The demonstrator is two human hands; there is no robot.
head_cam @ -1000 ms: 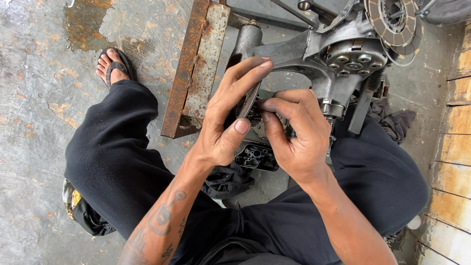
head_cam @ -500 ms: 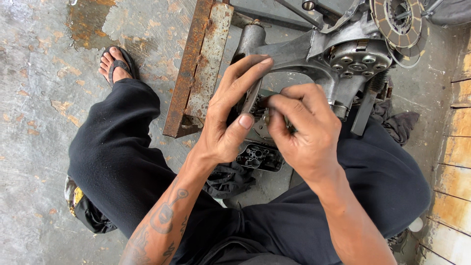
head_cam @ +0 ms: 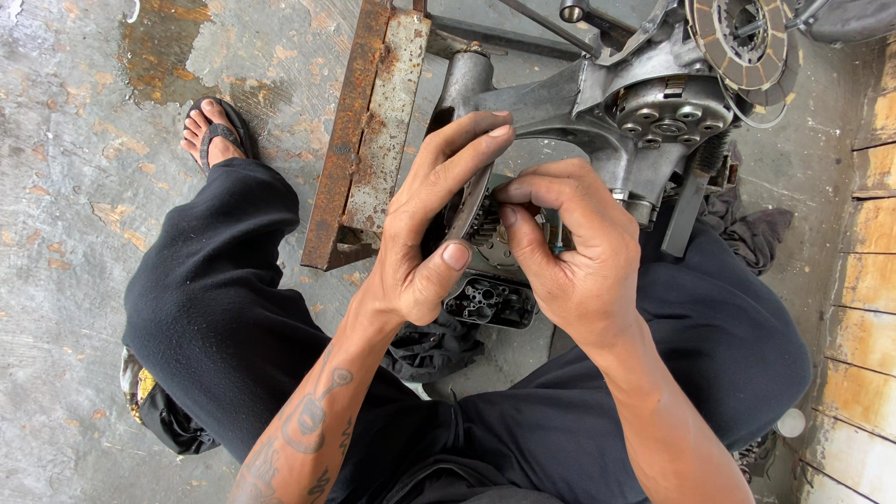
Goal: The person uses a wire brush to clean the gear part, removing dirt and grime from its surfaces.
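Over my lap, I hold a round metal part (head_cam: pixel 481 224) with both hands. My left hand (head_cam: pixel 425 233) curls around its left edge, fingers bent over the top and thumb pressed below. My right hand (head_cam: pixel 569 247) is closed tight, pinching the part from the right side. The part sits just in front of the big grey engine case (head_cam: pixel 597 103). A rusty metal bar (head_cam: pixel 369 140) lies on the floor nearby.
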